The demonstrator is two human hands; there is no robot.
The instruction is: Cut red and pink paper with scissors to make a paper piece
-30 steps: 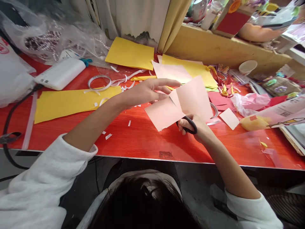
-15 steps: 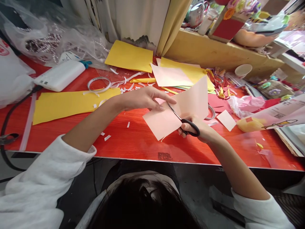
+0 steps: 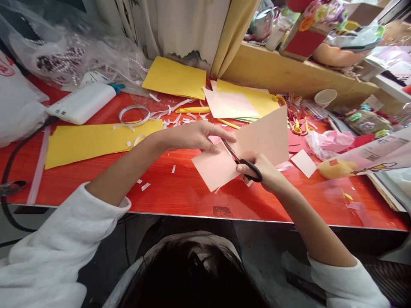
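Black-handled scissors (image 3: pixel 248 169) are in my right hand (image 3: pixel 265 171), fingers wrapped round the handles. Their blades lie in a cut across a pale pink sheet of paper (image 3: pixel 265 134). One part of the sheet stands up to the right of the blades; the other part lies low on their left. My left hand (image 3: pixel 201 137) pinches the sheet's far edge between thumb and fingers, close to the blade tips. Beneath the paper is the red table (image 3: pixel 167 192).
Yellow sheets (image 3: pixel 175 77) and a long yellow stack (image 3: pixel 80 143) lie around a tape roll (image 3: pixel 134 114). Paper scraps are scattered nearby. A white power bank (image 3: pixel 83 102) sits at left; a small pink square (image 3: pixel 303 163), a plastic packet (image 3: pixel 369 154) and a paper cup (image 3: pixel 325 98) are at right.
The scissors and my right hand have moved a little left and further into the sheet. The sheet's right part has swung outward to the right. My left hand stays nearly in place.
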